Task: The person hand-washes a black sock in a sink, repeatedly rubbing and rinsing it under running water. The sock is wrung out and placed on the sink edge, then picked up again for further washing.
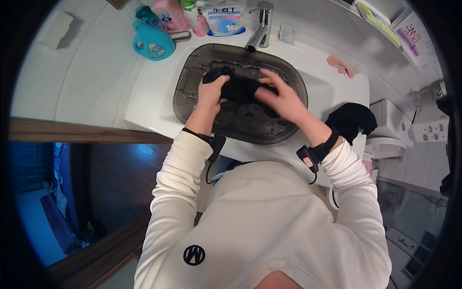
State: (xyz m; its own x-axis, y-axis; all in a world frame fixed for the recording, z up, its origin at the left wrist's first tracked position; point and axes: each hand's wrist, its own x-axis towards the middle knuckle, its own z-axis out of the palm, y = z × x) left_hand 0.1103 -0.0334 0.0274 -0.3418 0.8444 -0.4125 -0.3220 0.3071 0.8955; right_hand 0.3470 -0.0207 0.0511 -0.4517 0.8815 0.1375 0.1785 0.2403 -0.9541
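A dark translucent plastic basin (301,104) with sudsy water stands in the white washbasin under the faucet. Over it, my left hand (213,90) grips a bunched end of a wet black cloth garment (240,88). My right hand (279,95) is at the garment's other end, slightly blurred, with some fingers raised; whether it grips the cloth does not show clearly. Part of the black fabric hangs below my right hand towards the water. A ribbed washboard area (194,81) is on the basin's left side.
A chrome faucet (265,25) rises behind the basin. Left of it are a detergent pouch (225,18), a scrub brush (180,36), a blue detergent bottle (153,41) and other bottles. Another black cloth (350,121) lies on the counter's right edge, and a pink cloth (341,66) farther back.
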